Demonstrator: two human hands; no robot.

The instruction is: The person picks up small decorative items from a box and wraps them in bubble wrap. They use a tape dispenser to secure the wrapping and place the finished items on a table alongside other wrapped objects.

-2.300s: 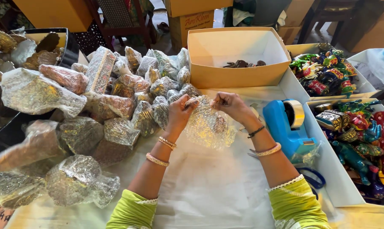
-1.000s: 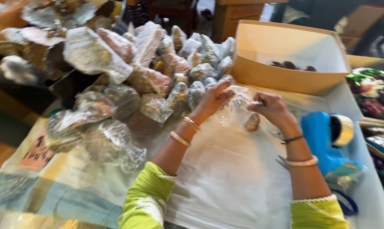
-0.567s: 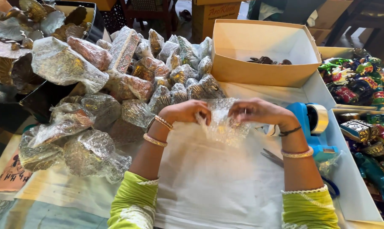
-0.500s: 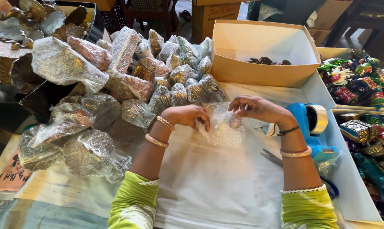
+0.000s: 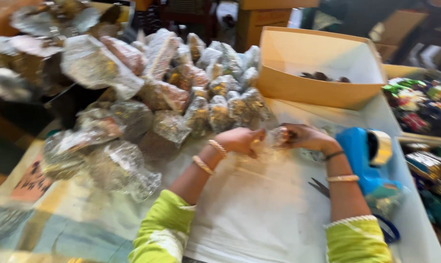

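My left hand [image 5: 240, 140] and my right hand [image 5: 305, 137] meet over a white sheet [image 5: 259, 204] on the table. Between them they hold a small object wrapped in clear bubble wrap [image 5: 274, 141]; both hands close around it. The picture is blurred, so the object inside cannot be made out. Both wrists wear bangles, and my sleeves are lime green.
A heap of bubble-wrapped items [image 5: 171, 97] fills the left and far side. An open cardboard box [image 5: 323, 68] stands behind my hands. A blue tape dispenser [image 5: 366, 156] and scissors [image 5: 320, 187] lie at my right, with colourful figurines [image 5: 420, 107] beyond.
My hands have pulled the wrap tighter around the object and sit closer together. The camera has swung, and the view is now blurred.
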